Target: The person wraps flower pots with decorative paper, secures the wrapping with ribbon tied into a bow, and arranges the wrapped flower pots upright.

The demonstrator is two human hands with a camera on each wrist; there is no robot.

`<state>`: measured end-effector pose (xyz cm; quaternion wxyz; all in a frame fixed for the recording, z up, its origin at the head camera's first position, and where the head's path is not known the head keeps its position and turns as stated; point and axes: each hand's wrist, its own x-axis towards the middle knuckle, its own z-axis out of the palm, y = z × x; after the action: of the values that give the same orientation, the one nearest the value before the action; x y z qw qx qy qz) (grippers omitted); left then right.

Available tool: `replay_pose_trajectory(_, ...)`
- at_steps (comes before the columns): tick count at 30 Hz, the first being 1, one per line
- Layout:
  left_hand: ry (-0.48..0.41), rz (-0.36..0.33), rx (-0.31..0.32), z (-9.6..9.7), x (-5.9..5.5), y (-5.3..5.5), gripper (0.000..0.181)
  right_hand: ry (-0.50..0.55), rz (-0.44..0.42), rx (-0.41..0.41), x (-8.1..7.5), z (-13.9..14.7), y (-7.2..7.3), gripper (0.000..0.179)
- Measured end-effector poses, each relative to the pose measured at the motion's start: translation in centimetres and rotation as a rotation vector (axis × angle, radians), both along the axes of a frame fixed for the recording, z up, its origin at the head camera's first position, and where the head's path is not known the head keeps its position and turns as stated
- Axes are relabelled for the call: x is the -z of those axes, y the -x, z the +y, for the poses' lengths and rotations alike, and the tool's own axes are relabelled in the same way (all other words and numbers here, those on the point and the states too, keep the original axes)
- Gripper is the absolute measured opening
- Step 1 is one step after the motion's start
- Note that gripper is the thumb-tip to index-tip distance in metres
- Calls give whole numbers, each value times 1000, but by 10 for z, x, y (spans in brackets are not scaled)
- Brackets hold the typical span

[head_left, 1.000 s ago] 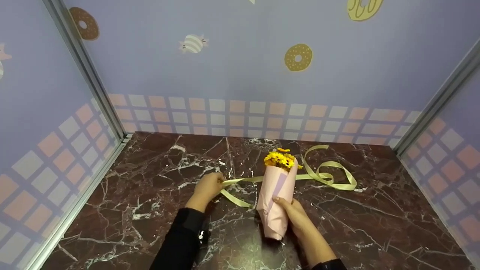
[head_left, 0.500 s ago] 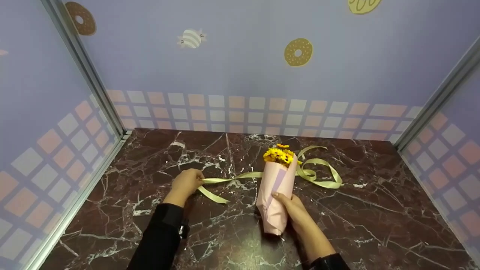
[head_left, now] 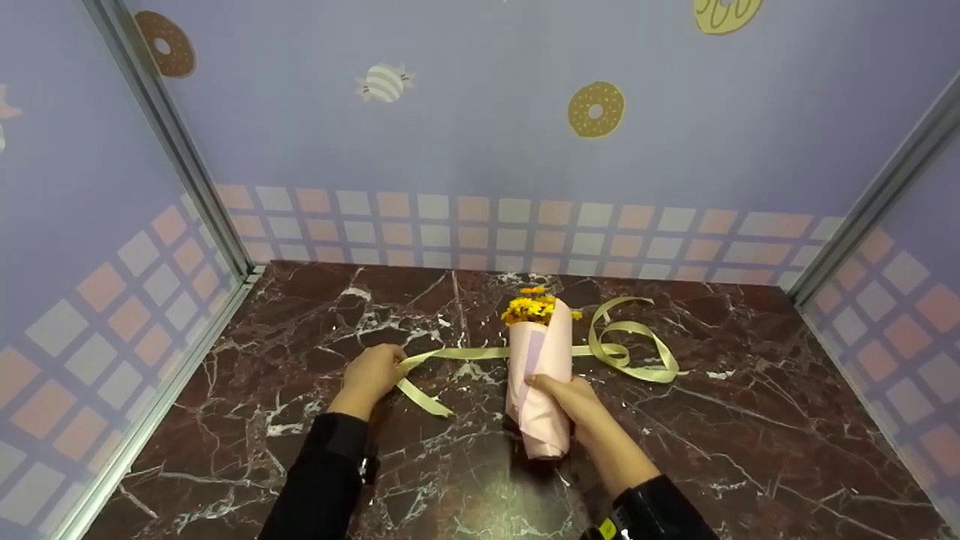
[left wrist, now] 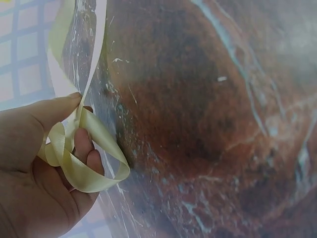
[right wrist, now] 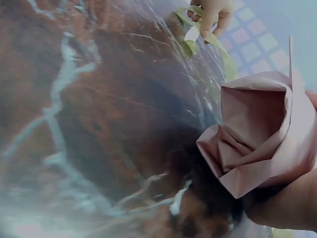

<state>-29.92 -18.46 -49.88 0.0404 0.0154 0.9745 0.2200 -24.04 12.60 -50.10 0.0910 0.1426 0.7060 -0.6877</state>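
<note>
A bouquet of yellow flowers [head_left: 531, 309] is wrapped in pink paper [head_left: 551, 360] with a lilac strip down its front. My right hand [head_left: 574, 401] grips the wrapped bouquet low on its right side, thumb across the front. In the right wrist view the folded bottom of the pink paper [right wrist: 252, 131] faces the camera. A pale yellow-green ribbon [head_left: 472, 352] runs behind the bouquet, and my left hand [head_left: 373, 375] pinches it left of the flowers. In the left wrist view, the ribbon [left wrist: 94, 178] loops around near the curled fingers, held between thumb and fingertip.
Dark red marble-patterned tabletop [head_left: 712, 450] lies under everything. Right of the bouquet, the ribbon's loose end [head_left: 664, 360] curls on the table. Purple walls with a checked border [head_left: 472, 232] enclose the back and both sides, joined by metal corner posts [head_left: 169, 150].
My left hand has moved left with the ribbon, drawing the right-hand coil slightly left. The bouquet, in my right hand, has shifted left and turned more upright.
</note>
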Motion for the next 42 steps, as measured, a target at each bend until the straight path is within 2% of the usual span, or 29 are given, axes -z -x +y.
replay_pose_trajectory(5,-8,-9,-19,0,0,-1,16,-78,-70,-21,-7,-6,11,52)
replay_pose_trajectory(8,-8,-12,-23,0,1,-2,18,-89,-92,-16,-10,-9,15,57)
replay_pose_trajectory(13,-13,-35,-48,0,3,-3,20,-130,-93,-9,-13,-14,19,58)
replay_pose_trajectory(18,5,-42,-72,0,2,-3,28,-234,-66,9,-14,-17,19,63)
replay_pose_trajectory(21,16,-16,-85,0,3,-2,26,-284,-4,20,-11,-19,20,69)
replay_pose_trajectory(24,30,-4,-84,0,4,-1,20,-337,111,47,-5,-21,22,79)
replay_pose_trajectory(29,53,-9,-78,-1,4,1,13,-547,333,93,0,-19,24,87)
replay_pose_trajectory(32,53,-17,-87,-2,3,1,12,-641,436,82,1,-18,23,79)
replay_pose_trajectory(35,47,-15,-93,-2,3,1,18,-676,518,71,1,-18,22,69)
replay_pose_trajectory(39,39,35,-120,0,0,-1,31,-701,609,77,2,-20,22,57)
replay_pose_trajectory(42,33,89,-140,1,-3,-2,32,-741,671,75,1,-22,22,48)
